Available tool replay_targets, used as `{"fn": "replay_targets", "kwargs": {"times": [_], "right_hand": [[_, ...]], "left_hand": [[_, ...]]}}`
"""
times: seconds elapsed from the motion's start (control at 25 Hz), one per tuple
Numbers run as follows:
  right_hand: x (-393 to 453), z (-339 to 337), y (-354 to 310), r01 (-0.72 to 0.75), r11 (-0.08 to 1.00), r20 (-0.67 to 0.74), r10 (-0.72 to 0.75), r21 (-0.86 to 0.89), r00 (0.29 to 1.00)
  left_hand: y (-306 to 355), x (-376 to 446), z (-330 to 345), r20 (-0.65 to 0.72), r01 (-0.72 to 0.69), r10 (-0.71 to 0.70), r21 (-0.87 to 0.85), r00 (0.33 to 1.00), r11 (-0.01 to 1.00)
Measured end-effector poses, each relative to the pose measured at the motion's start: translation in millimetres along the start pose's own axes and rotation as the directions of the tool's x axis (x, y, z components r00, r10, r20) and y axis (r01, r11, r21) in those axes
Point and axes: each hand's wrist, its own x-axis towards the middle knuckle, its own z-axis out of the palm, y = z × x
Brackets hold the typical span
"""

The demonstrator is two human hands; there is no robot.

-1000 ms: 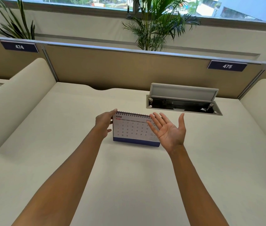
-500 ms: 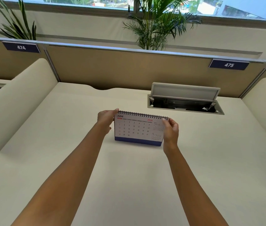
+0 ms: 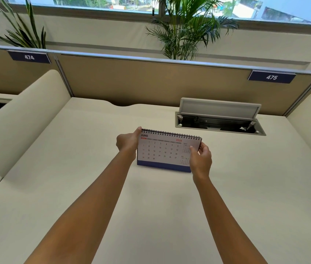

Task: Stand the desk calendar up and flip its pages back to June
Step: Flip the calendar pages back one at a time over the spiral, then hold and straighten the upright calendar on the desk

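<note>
Since one second ago, my right hand [image 3: 201, 159] has closed from an open, palm-up pose in front of the calendar [image 3: 165, 149] onto its right edge. Half a second ago it was already there; little has shifted since.

Largest to smallest:

1. Desk [image 3: 150, 206]: pale cream surface with raised rounded dividers on both sides and a tan partition [image 3: 150, 80] at the back. Partition labels read 474 [image 3: 29, 57] and 475 [image 3: 271, 77].
2. Plants: one palm [image 3: 185, 29] behind the partition centre, a second [image 3: 23, 29] at far left.
3. Cable box [image 3: 219, 119]: recessed in the desk, lid raised, behind and to the right of the calendar, apart from it.
4. Calendar: upright at desk centre, blue base on the surface, spiral binding on top. Facing page reads JUNE 2026.
5. Left hand [image 3: 129, 141]: gripping the calendar's top left corner, fingertips at the binding.
6. Right hand: thumb on the page front near the right edge, fingers curled behind, gripping it.
</note>
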Motion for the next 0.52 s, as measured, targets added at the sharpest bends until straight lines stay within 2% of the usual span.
{"fn": "replay_targets", "kwargs": {"times": [0.24,0.52], "right_hand": [[-4.9,-0.6,2.2,0.039,0.999,0.027,-0.039,0.025,0.999],[-20.4,27.8,-5.2,0.064,0.995,0.100,-0.071,0.074,0.992]], "left_hand": [[-13.4,1.4,-3.3,0.068,-0.056,0.055,0.001,0.996,0.998],[-13.3,16.4,-27.1,0.017,-0.134,0.134,0.036,0.991,0.990]]}}
